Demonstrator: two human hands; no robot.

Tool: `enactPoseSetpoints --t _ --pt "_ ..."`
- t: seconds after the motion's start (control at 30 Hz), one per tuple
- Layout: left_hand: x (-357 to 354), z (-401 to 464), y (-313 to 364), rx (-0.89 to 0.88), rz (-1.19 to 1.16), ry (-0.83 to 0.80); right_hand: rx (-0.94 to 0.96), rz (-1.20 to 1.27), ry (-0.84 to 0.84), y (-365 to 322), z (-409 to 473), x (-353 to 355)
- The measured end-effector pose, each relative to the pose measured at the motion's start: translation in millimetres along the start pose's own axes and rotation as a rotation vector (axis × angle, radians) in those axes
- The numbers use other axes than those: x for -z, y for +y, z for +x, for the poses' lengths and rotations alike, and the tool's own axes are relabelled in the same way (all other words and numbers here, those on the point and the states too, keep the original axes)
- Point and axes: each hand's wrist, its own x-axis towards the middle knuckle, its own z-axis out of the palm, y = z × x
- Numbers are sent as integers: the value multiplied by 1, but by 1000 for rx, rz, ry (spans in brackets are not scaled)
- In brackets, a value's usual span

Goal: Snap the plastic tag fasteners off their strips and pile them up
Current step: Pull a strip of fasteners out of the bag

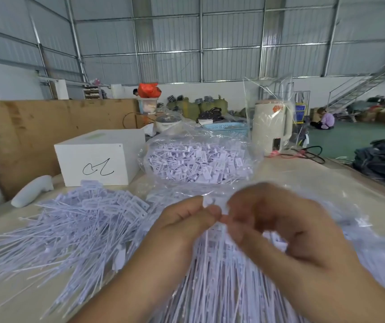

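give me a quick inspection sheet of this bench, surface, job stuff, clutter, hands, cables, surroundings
surface: pale table, largely covered with fasteners.
job's things: loose pile of fasteners at left; strip bundle under the hands; clear bag of fasteners behind.
clutter: white box with a scrawl, white handheld device, cream kettle in plastic wrap, blue basket.
grippers: left hand and right hand both pinch a white tag piece; the image is blurred.
cables: black cord by the kettle.
surroundings: metal-walled warehouse, stairs, stacked dark garments, seated person.
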Motion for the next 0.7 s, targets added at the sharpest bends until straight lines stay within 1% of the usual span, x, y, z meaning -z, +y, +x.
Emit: enactPoseSetpoints --t 0.03,0.07,0.13,0.17,0.23,0.33,0.47,0.57,0.6,0.7 --pt "0 1 1 -26 6 10 29 -149 87 1 2 3" --pt "0 1 3 -48 2 21 61 -301 130 3 3 8" --pt "1 1 6 -95 -35 32 78 -519 98 9 5 13" --pt "2 0 8 -118 -54 33 38 -537 54 11 5 13" --pt "3 -2 11 -162 -72 13 -73 -453 6 14 5 12" --pt "3 -2 15 -201 -78 0 -134 -305 21 19 6 15" --pt "4 -1 19 -240 -187 28 -168 -80 -22 23 7 21" --pt "3 -1 22 -231 -224 37 -157 61 20 24 6 24" --pt "4 -1 23 -220 -225 64 -134 92 24 23 6 24" --pt "10 -1 27 -205 -249 242 -54 163 -5 18 7 20"
